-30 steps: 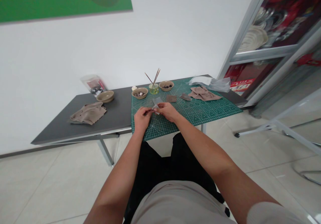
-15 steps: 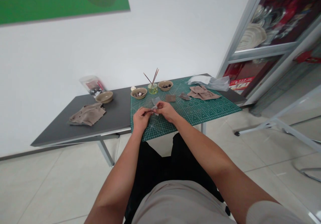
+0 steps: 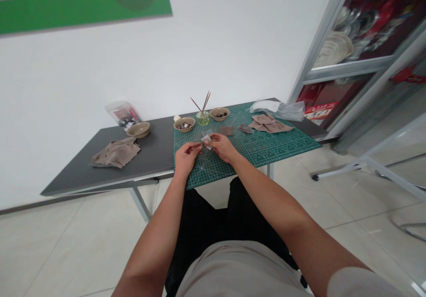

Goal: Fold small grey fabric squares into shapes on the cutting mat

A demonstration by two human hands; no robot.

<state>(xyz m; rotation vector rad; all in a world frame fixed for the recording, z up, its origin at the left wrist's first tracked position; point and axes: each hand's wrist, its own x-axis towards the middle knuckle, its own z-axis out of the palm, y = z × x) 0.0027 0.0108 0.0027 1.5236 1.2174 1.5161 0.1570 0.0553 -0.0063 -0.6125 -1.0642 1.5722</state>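
Over the green cutting mat (image 3: 266, 148), my right hand (image 3: 222, 147) pinches a small pale grey folded piece (image 3: 207, 140), perhaps paper or cloth. Close on its left, my left hand (image 3: 186, 156) has thumb and fingertips pressed together; whatever they hold is too small to tell. Just behind the fingers lies a thin greyish sheet (image 3: 207, 132) on the mat. A brown square piece (image 3: 226, 130) and a dark grey piece (image 3: 246, 128) are to the right of it.
Bowls of small dark pieces (image 3: 184, 124) (image 3: 219, 114) flank a glass jar (image 3: 203, 119) with thin sticks. Brown cloths (image 3: 269, 123) (image 3: 117, 152) lie at both sides. A plastic bag (image 3: 279, 108) is back right; another bowl (image 3: 138, 130) and a clear container (image 3: 122, 113) stand left.
The pale piece, earlier between both hands' fingertips, now shows more of its face in my right hand. My left fingers have shifted slightly left, away from it.
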